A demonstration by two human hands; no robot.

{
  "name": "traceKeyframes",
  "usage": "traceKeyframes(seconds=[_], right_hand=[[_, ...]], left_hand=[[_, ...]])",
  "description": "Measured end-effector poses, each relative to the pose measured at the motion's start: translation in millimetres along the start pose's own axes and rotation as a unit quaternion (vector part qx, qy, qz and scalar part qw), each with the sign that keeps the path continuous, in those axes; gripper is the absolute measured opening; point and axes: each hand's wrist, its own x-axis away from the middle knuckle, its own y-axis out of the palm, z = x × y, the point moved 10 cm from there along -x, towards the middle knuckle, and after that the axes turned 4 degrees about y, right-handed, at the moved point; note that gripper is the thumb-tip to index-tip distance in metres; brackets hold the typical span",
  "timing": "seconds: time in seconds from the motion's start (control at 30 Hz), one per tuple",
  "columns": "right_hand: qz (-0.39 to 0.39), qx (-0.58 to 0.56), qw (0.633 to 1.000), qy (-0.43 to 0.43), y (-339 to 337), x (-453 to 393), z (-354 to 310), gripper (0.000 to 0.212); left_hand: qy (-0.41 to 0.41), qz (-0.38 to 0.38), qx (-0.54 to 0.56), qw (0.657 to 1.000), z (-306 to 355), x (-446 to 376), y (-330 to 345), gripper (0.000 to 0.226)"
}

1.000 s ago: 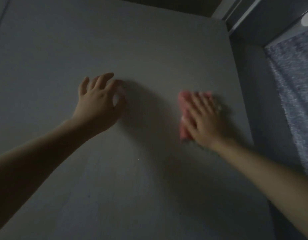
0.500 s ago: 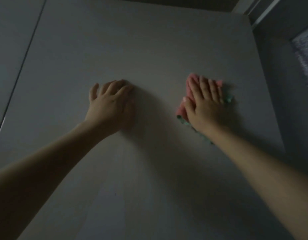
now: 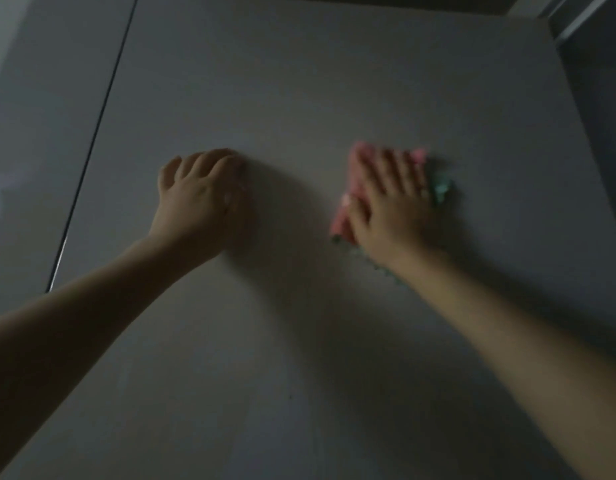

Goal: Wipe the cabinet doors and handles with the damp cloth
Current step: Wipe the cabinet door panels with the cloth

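Door (image 3: 299, 81) same; cloth (image 3: 344, 216) shifted slightly leftward.

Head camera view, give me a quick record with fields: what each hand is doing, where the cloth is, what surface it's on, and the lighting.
surface: grey cabinet door, seam with a neighbouring door at its left
cloth: pink cloth with a green edge, flat on the door under the right hand
right hand: right hand pressing the cloth, fingers straight and spread, blurred
left hand: left hand against the bare door, fingers bent, holding nothing
handles: none in view
lighting: dim
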Motion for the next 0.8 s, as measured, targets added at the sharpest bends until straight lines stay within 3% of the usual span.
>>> traceKeyframes(seconds=[0.1,0.2,0.27,0.4,0.43,0.5,0.6,0.67,0.73,0.8], right_hand=[[-0.026,-0.041,0.982,-0.182,-1,61,-71,0.058],[-0.099,-0.032,0.948,-0.301,-2,91,-75,0.059],[-0.07,0.009,0.959,-0.275,-2,55,-52,0.06],[-0.012,0.033,0.999,-0.034,0,-21,-10,0.064],[-0.01,0.025,0.999,-0.033,3,-13,-20,0.063],[-0.025,-0.004,0.991,-0.128,2,31,-54,0.06],[-0.114,-0.035,0.948,-0.295,-6,120,-84,0.058],[-0.15,-0.023,0.924,-0.35,-7,130,-73,0.057],[-0.138,-0.01,0.938,-0.319,-5,101,-57,0.057],[-0.112,-0.034,0.971,-0.21,-4,63,-47,0.057]], left_hand=[[0.021,0.001,0.002,1.0,-2,-2,0,0.063],[0.026,-0.008,0.006,1.0,-4,-2,1,0.065],[0.03,-0.012,0.006,0.999,-6,-2,1,0.064],[0.03,-0.032,0.021,0.999,-7,1,6,0.068],[0.025,-0.036,0.026,0.999,-6,3,8,0.07],[0.016,-0.043,0.028,0.999,-6,5,10,0.069],[0.015,-0.065,0.03,0.997,-7,6,13,0.069],[0.02,-0.083,0.03,0.996,-7,6,15,0.07],[0.021,-0.089,0.035,0.995,-7,5,14,0.069],[0.013,-0.089,0.044,0.995,-9,3,13,0.069]])
